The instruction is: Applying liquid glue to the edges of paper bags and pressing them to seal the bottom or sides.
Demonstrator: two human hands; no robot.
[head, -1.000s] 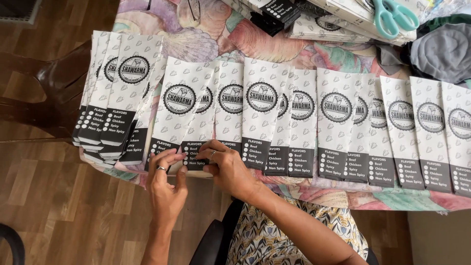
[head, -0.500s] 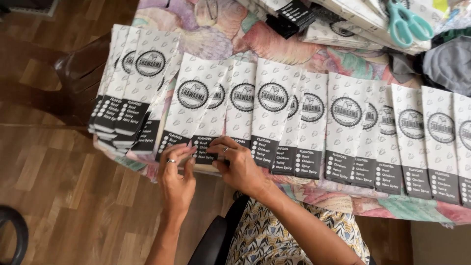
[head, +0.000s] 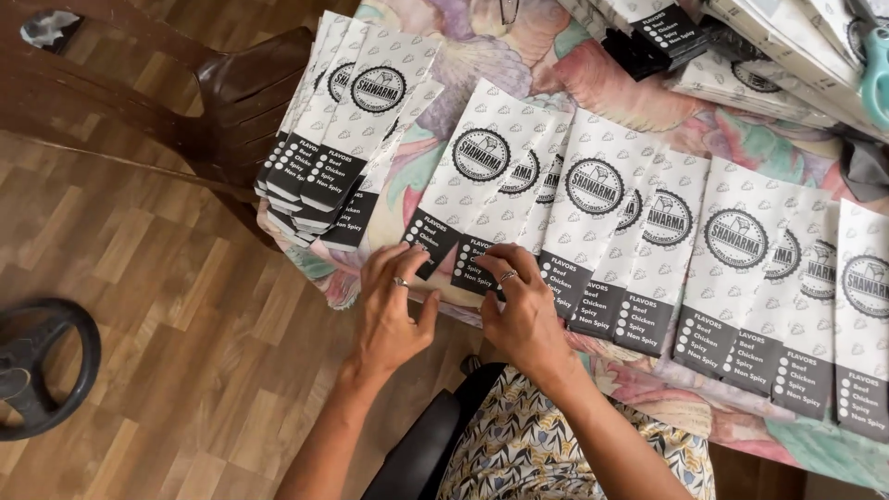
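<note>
Hands have drifted a little along the near edge of the table since a second ago, and both now press on the dark bottom flaps of the leftmost paper bags in the overlapping row. The left hand (head: 394,310) lies flat with fingers spread, fingertips on the lower end of the first paper sleeve (head: 468,185), gripping nothing; the right hand (head: 520,310) sits close beside it, fingers curled onto the flap of the next sleeve (head: 519,199), pinching or pressing its edge, which of the two cannot be told. The row of sleeves (head: 732,250) stays fanned across the flowered tablecloth (head: 602,88), while a finished stack (head: 347,139) rests at the table's left corner beside a brown chair (head: 236,93). Work looks to be on the row's left end, sleeve by sleeve
</note>
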